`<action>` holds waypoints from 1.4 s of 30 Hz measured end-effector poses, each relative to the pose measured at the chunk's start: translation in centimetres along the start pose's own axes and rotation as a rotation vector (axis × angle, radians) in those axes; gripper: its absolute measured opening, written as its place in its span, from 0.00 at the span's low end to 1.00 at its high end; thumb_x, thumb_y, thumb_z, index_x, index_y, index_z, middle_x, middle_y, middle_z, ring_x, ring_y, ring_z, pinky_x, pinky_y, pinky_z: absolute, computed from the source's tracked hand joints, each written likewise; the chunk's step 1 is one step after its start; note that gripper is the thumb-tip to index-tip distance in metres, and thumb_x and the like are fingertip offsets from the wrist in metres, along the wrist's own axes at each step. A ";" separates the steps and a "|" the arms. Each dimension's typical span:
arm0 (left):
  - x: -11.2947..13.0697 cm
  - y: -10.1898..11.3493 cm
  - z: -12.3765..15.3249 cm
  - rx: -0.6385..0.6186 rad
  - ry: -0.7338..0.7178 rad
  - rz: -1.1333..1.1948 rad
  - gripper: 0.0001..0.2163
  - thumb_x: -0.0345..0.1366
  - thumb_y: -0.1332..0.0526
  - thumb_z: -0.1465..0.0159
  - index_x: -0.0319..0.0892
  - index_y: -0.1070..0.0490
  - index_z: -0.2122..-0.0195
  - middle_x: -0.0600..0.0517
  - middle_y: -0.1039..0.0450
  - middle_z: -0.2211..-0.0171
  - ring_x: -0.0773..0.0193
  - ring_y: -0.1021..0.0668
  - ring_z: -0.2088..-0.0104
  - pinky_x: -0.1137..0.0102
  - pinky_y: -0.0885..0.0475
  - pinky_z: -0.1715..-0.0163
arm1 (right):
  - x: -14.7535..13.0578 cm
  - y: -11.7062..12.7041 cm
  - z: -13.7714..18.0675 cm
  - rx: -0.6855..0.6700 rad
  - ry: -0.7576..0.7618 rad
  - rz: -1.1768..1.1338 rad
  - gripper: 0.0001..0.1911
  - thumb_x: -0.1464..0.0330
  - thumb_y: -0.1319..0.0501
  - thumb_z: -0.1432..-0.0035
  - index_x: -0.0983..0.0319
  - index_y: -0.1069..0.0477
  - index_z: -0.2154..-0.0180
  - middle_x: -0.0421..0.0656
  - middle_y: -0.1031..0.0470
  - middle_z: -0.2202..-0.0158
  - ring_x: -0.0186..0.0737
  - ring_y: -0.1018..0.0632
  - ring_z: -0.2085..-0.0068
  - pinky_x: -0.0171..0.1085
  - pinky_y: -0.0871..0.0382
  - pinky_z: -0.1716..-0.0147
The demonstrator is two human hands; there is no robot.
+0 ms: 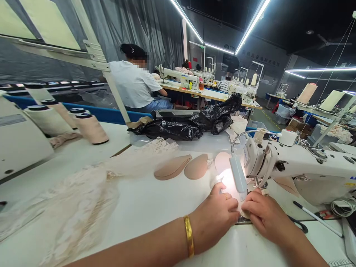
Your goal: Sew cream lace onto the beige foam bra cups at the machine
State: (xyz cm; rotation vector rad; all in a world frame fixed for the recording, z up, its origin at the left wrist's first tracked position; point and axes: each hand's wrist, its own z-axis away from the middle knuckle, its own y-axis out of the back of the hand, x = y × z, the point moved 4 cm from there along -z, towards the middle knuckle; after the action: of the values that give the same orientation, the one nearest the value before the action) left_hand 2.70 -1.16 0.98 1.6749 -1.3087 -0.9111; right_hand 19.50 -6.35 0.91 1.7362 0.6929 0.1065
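My left hand [217, 217] rests at the front of a white sewing machine [294, 159], its fingers bent on a pale fabric piece [228, 181] that is washed out by the lamp. Close beside it, my right hand [267, 213] is pinched on the edge of the same pale fabric, just below the needle area. The fingers hide most of the edge and the needle tip. A grey-white lamp [238, 178] on a bendable neck shines down on the work. Beige teardrop-shaped cup pads [172, 167] lie on the table to the left.
Sheer cream lace [83, 200] spreads over the left of the table. Thread cones [91, 128] stand at the far left. Black plastic bags [178, 128] lie behind. Black-handled scissors [299, 223] and a white pen-like stick [319, 218] lie at right. A co-worker [136, 81] sits ahead.
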 end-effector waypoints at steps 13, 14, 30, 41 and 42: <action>-3.0 0.2 -1.8 -0.079 0.016 -0.020 0.08 0.24 0.38 0.40 0.41 0.31 0.74 0.54 0.26 0.71 0.61 0.25 0.68 0.57 0.38 0.52 | 1.0 -1.4 -0.5 0.044 -0.128 0.128 0.20 0.80 0.47 0.41 0.57 0.27 0.52 0.44 0.28 0.61 0.46 0.26 0.62 0.39 0.33 0.68; -3.3 0.2 -1.8 -0.076 0.015 -0.013 0.07 0.24 0.39 0.40 0.42 0.29 0.72 0.54 0.24 0.69 0.61 0.24 0.67 0.57 0.38 0.51 | 1.0 -1.5 -0.6 0.048 -0.128 0.130 0.20 0.80 0.48 0.40 0.57 0.27 0.52 0.45 0.27 0.60 0.46 0.26 0.62 0.39 0.32 0.67; -8.6 1.8 -0.8 -0.167 0.624 0.000 0.21 0.21 0.44 0.42 0.34 0.35 0.46 0.48 0.23 0.71 0.55 0.20 0.72 0.67 0.32 0.75 | 1.0 -1.7 -0.4 0.011 -0.148 0.150 0.20 0.79 0.49 0.38 0.59 0.30 0.48 0.46 0.27 0.60 0.48 0.25 0.61 0.42 0.28 0.68; -3.1 0.3 -0.9 -0.256 0.216 0.014 0.12 0.18 0.39 0.45 0.42 0.37 0.76 0.51 0.27 0.71 0.58 0.23 0.67 0.68 0.33 0.71 | 0.9 -1.6 -0.4 0.047 -0.104 0.204 0.20 0.79 0.48 0.38 0.58 0.31 0.49 0.45 0.27 0.60 0.45 0.26 0.65 0.40 0.33 0.70; -3.0 0.0 -1.0 -0.247 0.191 0.019 0.11 0.19 0.39 0.45 0.42 0.35 0.76 0.51 0.27 0.70 0.58 0.23 0.67 0.68 0.34 0.71 | 0.9 -1.6 -0.4 0.048 -0.105 0.209 0.19 0.79 0.48 0.38 0.57 0.31 0.50 0.45 0.27 0.60 0.44 0.26 0.66 0.39 0.33 0.71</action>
State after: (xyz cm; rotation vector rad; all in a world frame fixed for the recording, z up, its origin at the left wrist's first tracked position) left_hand 2.95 1.95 1.60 1.5138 -1.0377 -0.8422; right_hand 19.46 -5.33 -0.64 1.8433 0.4400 0.1425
